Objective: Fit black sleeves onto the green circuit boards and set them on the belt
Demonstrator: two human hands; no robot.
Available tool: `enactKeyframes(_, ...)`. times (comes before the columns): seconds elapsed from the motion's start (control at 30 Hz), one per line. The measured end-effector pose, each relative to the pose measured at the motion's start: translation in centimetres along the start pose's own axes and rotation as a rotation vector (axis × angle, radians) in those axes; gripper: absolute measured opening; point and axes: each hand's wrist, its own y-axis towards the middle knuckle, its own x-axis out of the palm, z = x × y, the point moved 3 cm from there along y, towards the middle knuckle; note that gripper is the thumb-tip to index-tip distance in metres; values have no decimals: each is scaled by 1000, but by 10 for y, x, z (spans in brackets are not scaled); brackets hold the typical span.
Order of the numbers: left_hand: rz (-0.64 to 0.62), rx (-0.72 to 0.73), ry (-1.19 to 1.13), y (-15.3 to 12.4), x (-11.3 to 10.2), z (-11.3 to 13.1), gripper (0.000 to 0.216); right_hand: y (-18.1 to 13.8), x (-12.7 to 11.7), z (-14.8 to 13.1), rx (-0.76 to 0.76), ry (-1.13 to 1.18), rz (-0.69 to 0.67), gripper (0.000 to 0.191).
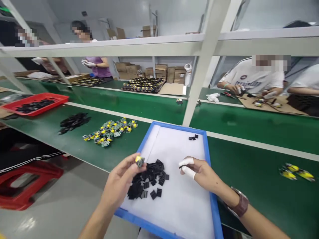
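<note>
My left hand point(122, 179) is closed on a small yellow and green circuit part point(139, 161), held above a heap of small black square pieces point(148, 181). The heap lies in a blue-rimmed tray point(205, 146) with a white floor. My right hand point(199, 172) hovers over the tray to the right of the heap. It wears white finger cots and pinches a tiny black piece point(179, 166) between thumb and forefinger. Two or three more black pieces point(193, 137) lie near the tray's far right corner.
On the green bench lie a pile of yellow-green circuit parts point(109, 130), a pile of black parts point(73, 122), a red tray point(35, 103) at the far left and a few yellow parts point(296, 172) at right. A white frame post point(199, 79) rises behind the tray. Other people work across the bench.
</note>
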Motion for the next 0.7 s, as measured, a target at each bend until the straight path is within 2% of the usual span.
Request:
enactKeyframes(0.1, -144, -208, -288, -38, 39, -12, 35, -15, 2, -8, -24, 7, 58, 18)
enactKeyframes(0.17, -226, -255, -373, -52, 60, -19, 32, -26, 4, -13, -58, -40, 118, 20)
enactKeyframes(0.23, -267, -258, -411, -58, 73, -25, 31, -37, 6, -17, -115, -234, 156, 24)
enactKeyframes(0.3, -277, -234, -399, -60, 81, -29, 29, -46, 11, -17, -147, -566, 135, 26)
enactKeyframes(0.4, -270, -216, -333, -62, 83, -33, 28, -52, 18, -5, -85, -899, 62, 26)
enactKeyframes(0.53, -246, -240, -278, -66, 76, -35, 30, -60, 16, 7, -28, -925, -14, 36)
enactKeyframes(0.7, -217, -235, -176, -69, 58, -40, 41, -67, -3, -1, -51, -932, -92, 52)
